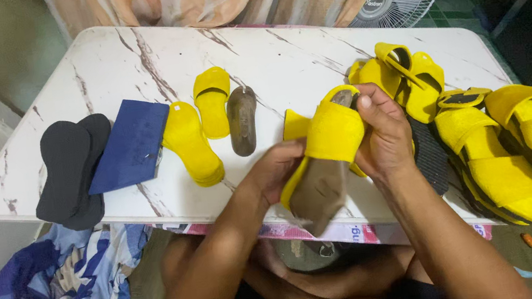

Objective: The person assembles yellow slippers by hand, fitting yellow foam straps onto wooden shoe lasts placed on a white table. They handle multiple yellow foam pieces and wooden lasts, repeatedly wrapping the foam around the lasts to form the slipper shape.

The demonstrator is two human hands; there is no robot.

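Marble-patterned table (282,59) is carrying yellow slippers while both hands are closing on one yellow slipper (332,136) above its near edge: left hand (277,170) gripping the side, right hand (382,130) clutching the strap, its length running toe-up, away from the person.

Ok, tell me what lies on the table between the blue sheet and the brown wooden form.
Head view: between the blue sheet and the brown wooden form lie a stack of yellow insoles and a yellow slipper.

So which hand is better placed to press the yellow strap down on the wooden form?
Probably the right hand: it already lies over the yellow strap, while the left hand supports the wooden form from the side.
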